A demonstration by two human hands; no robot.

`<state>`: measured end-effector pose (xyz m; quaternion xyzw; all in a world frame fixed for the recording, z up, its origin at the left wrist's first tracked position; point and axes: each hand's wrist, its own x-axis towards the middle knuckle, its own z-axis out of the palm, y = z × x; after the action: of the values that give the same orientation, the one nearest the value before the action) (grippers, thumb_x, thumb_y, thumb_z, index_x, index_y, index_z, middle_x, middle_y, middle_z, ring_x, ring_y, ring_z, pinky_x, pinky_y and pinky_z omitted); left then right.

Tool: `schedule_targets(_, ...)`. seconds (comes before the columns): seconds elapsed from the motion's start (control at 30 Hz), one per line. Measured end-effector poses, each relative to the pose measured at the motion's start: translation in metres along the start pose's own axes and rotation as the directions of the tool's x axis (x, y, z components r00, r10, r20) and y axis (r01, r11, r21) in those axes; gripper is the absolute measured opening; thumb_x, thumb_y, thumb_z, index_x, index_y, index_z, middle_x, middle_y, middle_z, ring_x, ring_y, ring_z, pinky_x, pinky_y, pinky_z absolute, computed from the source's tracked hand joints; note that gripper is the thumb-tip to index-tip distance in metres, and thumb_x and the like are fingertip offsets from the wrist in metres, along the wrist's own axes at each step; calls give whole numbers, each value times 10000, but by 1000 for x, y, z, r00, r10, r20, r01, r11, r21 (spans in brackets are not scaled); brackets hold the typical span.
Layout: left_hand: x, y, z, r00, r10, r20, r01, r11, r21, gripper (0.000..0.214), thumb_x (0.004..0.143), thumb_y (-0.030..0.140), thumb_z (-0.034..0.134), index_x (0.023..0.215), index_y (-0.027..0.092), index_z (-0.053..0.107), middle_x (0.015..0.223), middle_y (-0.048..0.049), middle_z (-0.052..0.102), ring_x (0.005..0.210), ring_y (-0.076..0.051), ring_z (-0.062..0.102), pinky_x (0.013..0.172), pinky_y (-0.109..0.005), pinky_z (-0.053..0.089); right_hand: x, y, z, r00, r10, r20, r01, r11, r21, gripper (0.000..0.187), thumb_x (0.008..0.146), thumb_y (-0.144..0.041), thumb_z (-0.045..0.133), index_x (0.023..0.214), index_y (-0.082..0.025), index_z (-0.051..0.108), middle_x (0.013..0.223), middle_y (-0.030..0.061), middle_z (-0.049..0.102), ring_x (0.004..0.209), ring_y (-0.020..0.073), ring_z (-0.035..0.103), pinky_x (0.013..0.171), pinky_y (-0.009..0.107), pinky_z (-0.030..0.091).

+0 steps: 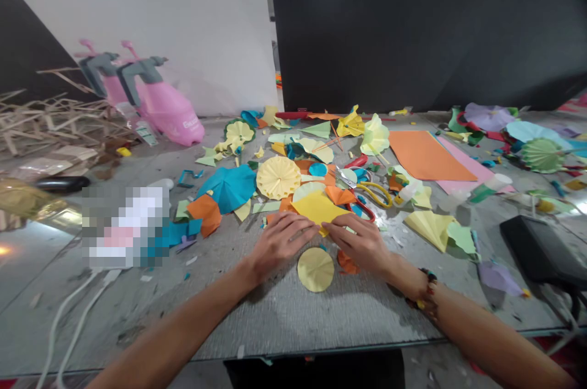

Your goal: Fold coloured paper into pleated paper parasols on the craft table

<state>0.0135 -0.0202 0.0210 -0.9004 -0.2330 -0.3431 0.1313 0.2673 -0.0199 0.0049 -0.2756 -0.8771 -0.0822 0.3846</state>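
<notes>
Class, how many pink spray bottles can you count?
2: the front bottle, at the back left of the table, and the rear bottle, on its left, partly hidden behind it. More could be hidden.

The left hand [283,242] and right hand [361,242] hold yellow paper [316,208]; a pale yellow disc [315,270] lies between them and the tabletop's [275,331] front edge.

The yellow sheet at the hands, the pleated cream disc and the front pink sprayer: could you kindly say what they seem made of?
Yellow sheet: probably matte paper or thin card, given its flat body and crisp edge. Cream disc: likely matte paper too, showing radiating folds. Pink sprayer: apparently moulded plastic, with a smooth, soft sheen.
</notes>
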Motion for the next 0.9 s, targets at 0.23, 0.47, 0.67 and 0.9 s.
schedule_targets(0.23,0,1,-3,997,65,-41,-67,997,-44,217,1031,106,544,1217,123,655,1103,-79,762,1049,-188,702,968,-333,538,8,-6,-6,998,-58,-30,58,998,-9,189,984,-83,609,1139,-171,670,930,66,723,854,169,707,727,271,577)
schedule_targets(0.47,-2,0,2,993,55,-100,-64,995,-82,181,997,115,614,1159,163,677,1057,-55,766,1013,-174,713,947,-319,535,5,-4,-4,997,-62,-51,63,998,14,204,977,-73,606,1136,-183,672,932,62,721,867,172,705,768,296,590)
schedule_targets(0.67,-6,-11,9,988,-117,-97,108,990,-89,144,991,146,637,1124,182,679,1044,-52,766,994,-177,721,915,-327,522,0,-2,-4,998,1,-55,1,1000,30,216,973,-88,619,1145,-203,676,1005,75,737,911,176,726,810,301,611)
schedule_targets(0.9,-9,-15,8,980,-117,-160,101,990,-102,81,963,158,694,1034,197,686,1053,-46,786,963,-171,740,877,-333,528,1,-2,-5,998,11,-59,-9,999,44,191,982,-106,626,1144,-199,663,1056,91,752,964,183,742,839,305,622)
